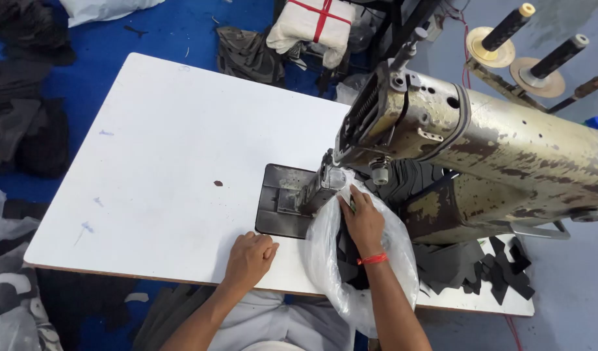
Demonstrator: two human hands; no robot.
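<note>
Head view looks down on a wide white surface (162, 162) that fills most of the frame, standing on a blue floor (149, 29) strewn with dark cloth heaps at the left and top. On the surface's right part sits a big, worn sewing machine (500, 156), cream paint flaked to brown, its head reaching left over a dark metal plate (276, 208) set in the surface. Behind the machine, at the upper right, two thread stands (539, 52) rise with black cones on tan discs. Beyond the far edge of the surface lies a folded white bundle (315, 23) tied with a red band. In front of the machine, overhanging the near edge, lies a clear plastic bag (331, 260) holding dark fabric pieces (348, 260); more black fabric cut-outs (500, 270) lie in a loose heap on the surface at the right, under the machine's arm. The right hand (362, 221), with a red thread band (374, 259) at the wrist, lies palm down on top of the bag, fingers spread and pressing on the plastic and the dark pieces just beside the needle area, not closed around anything. The left hand (250, 257) rests on the bare surface near the front edge, just left of the bag and below the plate, fingers curled under into a loose fist, holding nothing visible.
</note>
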